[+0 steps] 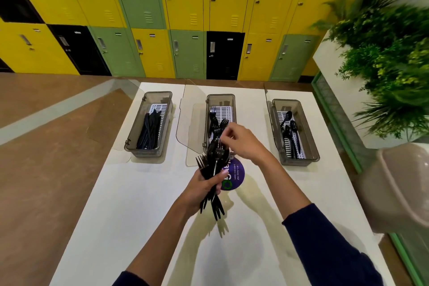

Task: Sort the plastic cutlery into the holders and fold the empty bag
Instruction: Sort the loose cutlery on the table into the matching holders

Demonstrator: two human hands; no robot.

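The left hand (204, 187) is clamped around a bundle of black plastic cutlery (214, 169), fork tines fanned upward so single pieces can be picked out. The right hand (241, 140) reaches over it, its grip pinched together at the top of the bundle, probably on one piece, just in front of the middle holder (220, 100), which holds forks. The left holder (149, 123) holds what look like knives, the right holder (293, 132) spoons. All three stand open on the white counter (139, 204), so sorting is underway. No bag is visible.
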